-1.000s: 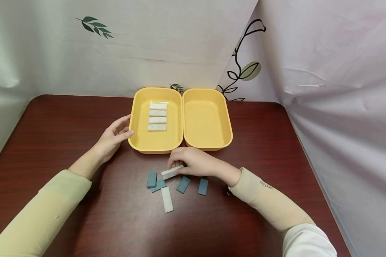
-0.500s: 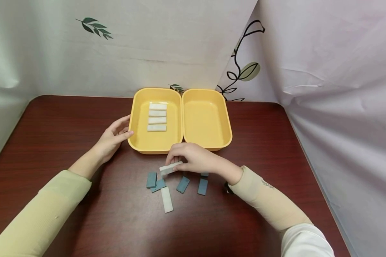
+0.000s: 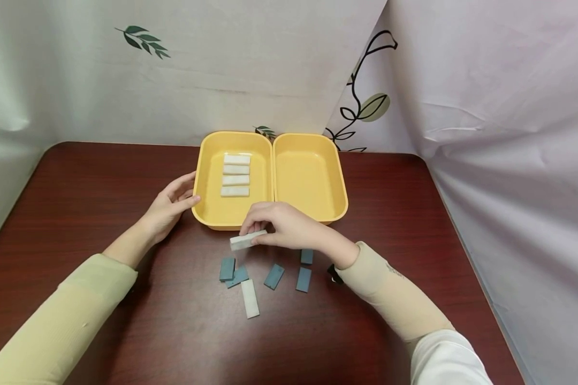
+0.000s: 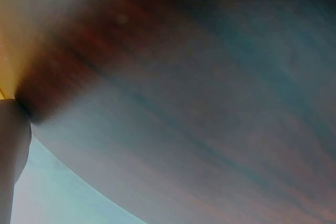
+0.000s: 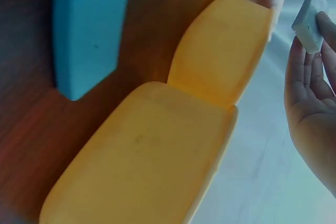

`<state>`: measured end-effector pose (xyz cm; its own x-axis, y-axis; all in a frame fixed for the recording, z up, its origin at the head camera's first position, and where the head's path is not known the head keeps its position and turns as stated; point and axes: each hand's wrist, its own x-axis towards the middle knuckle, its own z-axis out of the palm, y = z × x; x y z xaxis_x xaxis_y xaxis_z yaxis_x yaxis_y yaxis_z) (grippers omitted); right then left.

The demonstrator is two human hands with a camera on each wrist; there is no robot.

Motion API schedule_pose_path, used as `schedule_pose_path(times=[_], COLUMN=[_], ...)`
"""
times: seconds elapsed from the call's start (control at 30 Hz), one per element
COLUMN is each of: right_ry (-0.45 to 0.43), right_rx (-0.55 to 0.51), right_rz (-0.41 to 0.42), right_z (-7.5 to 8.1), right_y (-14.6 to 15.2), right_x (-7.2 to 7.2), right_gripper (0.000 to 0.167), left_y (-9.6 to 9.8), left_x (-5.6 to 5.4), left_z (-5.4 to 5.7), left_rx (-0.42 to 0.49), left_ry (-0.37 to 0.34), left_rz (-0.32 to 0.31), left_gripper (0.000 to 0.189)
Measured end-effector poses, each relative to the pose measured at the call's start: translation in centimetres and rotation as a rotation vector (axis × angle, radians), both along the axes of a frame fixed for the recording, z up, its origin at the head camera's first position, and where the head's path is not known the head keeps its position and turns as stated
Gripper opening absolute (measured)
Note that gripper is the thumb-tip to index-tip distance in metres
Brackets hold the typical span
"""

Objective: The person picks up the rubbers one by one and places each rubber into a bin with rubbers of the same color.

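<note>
My right hand (image 3: 286,225) pinches a whitish rectangular block (image 3: 243,241) between thumb and fingers, just in front of a two-part yellow plastic box (image 3: 311,216). In the right wrist view the same block (image 5: 310,22) stands tilted at the fingertips. At the box's left compartment (image 3: 212,214), my left hand (image 3: 166,211) holds the side, thumb on the rim and fingers along the outer wall, partly hidden. Several white blocks (image 3: 235,180) lie there in a column. The left wrist view is mostly blurred, with a finger (image 4: 13,145) by a yellow edge.
Several blue-grey blocks lie on the dark red table (image 3: 366,214), including an overlapping pair with a block (image 3: 227,269) on top and a single block (image 3: 274,276). A white block (image 3: 250,299) lies nearer me. A patterned white curtain (image 3: 197,80) stands behind the table.
My right hand has lifted the white block and moved it up and left toward the box, uncovering a blue-grey block at right. The left hand stays in place.
</note>
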<state>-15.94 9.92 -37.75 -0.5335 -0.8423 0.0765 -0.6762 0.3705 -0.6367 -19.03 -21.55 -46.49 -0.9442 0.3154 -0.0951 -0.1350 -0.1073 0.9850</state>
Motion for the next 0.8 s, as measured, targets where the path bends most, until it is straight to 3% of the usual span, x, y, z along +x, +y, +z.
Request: schedule_pose_path(times=[0.27,0.8], right_ry=[-0.004,-0.041], right_rx=[-0.011,-0.048], right_rz=[-0.045,-0.088], right_z=[0.6,0.5], right_y=[-0.8,-2.2], right_x=[-0.9,-2.7], right_gripper=[0.012,0.013], left_y=[0.1,0.1], left_x=[-0.1,0.0], left_z=[0.0,0.0], left_rx=[-0.001,-0.016], left_ry=[0.004,0.0], left_rz=[0.002,0.005], left_gripper=[0.067,0.069])
